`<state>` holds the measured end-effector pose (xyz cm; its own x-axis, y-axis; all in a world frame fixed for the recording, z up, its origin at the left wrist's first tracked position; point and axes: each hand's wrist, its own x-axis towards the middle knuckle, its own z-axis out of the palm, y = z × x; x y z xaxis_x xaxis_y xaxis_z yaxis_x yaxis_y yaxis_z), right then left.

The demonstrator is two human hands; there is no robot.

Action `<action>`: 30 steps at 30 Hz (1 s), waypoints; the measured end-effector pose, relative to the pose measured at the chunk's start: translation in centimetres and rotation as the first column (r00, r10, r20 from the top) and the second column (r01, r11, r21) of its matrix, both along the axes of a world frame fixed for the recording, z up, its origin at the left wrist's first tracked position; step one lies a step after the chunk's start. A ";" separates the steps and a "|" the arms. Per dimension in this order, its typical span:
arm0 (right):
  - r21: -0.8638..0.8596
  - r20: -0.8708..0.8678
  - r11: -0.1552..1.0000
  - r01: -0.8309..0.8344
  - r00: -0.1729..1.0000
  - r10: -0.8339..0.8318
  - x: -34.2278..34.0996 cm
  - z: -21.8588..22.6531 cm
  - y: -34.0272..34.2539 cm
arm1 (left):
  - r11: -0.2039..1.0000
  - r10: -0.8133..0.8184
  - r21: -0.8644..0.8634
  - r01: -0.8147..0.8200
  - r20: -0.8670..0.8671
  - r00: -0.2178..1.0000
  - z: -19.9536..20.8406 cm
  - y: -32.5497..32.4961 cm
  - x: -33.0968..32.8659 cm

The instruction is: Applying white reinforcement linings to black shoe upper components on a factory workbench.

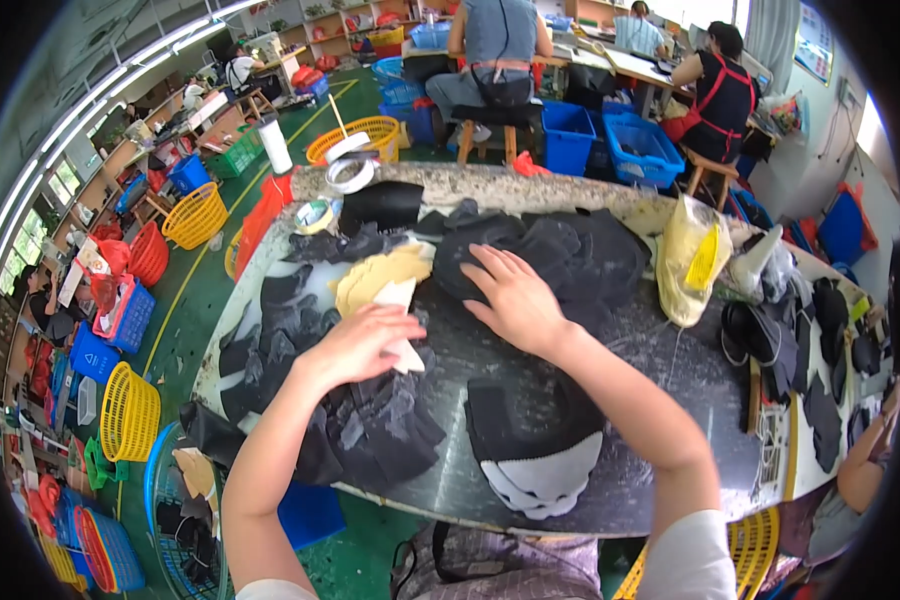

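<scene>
My left hand (362,345) is closed around a white, strip-like piece (407,357), which shows above and below the fingers. Just beyond it lies a stack of tan cut pieces (378,275). My right hand (518,303) rests with fingers spread at the near edge of a pile of black cut pieces (580,250). More loose black pieces (370,430), some with a thin translucent film, spread around and below the left hand. Nearer me on the dark metal worktop (670,400) sits a curved stack of black pieces (515,415) with pale grey scalloped ones (545,475).
Rolls of tape (350,177) stand at the table's far left. A yellowish bag (688,265) and black shoe parts (765,335) lie on the right. Blue bins (642,148) and yellow baskets (130,412) surround the table. Other people sit working beyond, and a person's arm (870,445) shows at right.
</scene>
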<state>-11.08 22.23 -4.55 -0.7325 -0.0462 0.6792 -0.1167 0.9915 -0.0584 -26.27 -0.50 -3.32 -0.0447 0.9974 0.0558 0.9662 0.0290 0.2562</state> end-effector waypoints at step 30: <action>-0.599 0.251 0.790 -0.133 0.906 0.342 21.6 2.7 -6.0 | 0.576 -0.010 0.764 0.292 -0.350 0.937 0.4 -0.5 15.4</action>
<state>10.50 16.22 -1.89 -0.9309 0.0584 0.3606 -0.2137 0.7137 -0.6671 -10.88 -1.04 -2.93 0.2598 0.5291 0.8078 0.9632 -0.2019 -0.1775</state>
